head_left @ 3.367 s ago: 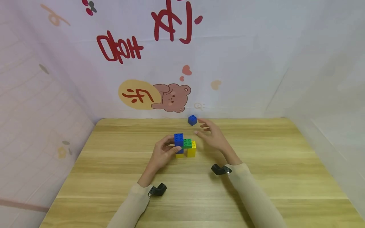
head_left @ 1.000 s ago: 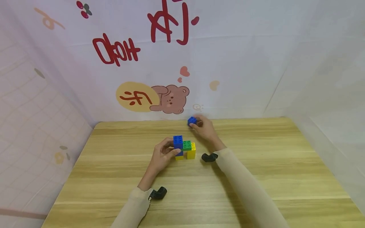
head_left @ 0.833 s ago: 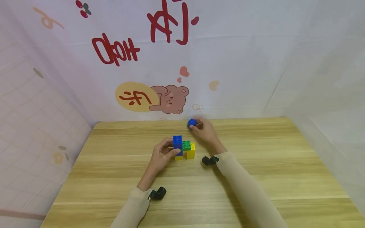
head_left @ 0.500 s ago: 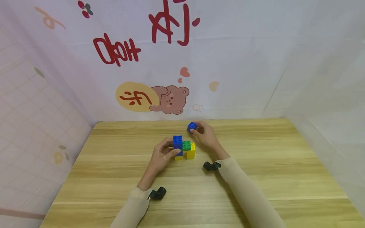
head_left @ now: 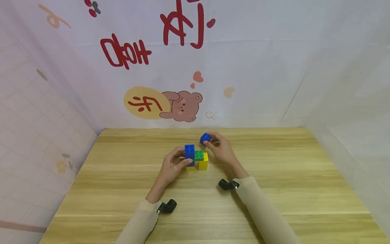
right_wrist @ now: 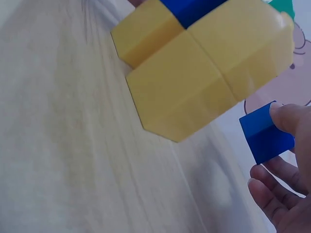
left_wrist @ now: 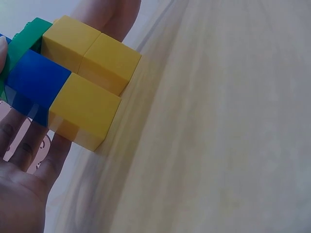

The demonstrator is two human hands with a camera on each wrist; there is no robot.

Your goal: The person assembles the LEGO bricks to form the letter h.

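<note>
Near the middle of the table, my left hand (head_left: pixel 172 166) holds the left column of a small toy-brick build, thumb in front and fingers behind. That column shows a yellow brick (left_wrist: pixel 85 111) at the bottom, a blue one (left_wrist: pixel 39 80) above it and another blue brick (head_left: pixel 189 150) on top. A green brick (head_left: pixel 199 155) bridges to the right column of two stacked yellow bricks (head_left: pixel 203 164). Behind and slightly right of the build, my right hand (head_left: pixel 223 150) pinches a loose blue brick (head_left: pixel 205 138) between thumb and fingers; in the right wrist view this brick (right_wrist: pixel 265 136) is raised and tilted.
The wood-grain table (head_left: pixel 274 189) ends at the back against a white printed cloth (head_left: pixel 259 74) with red characters and a bear. Similar cloth hangs along both sides. Black wrist cameras (head_left: pixel 229 185) stick out from the sleeves.
My right hand, open beside the loose blue brick at first, has taken hold of it at the table's back edge and brought it nearer the build. The left hand keeps its hold.
</note>
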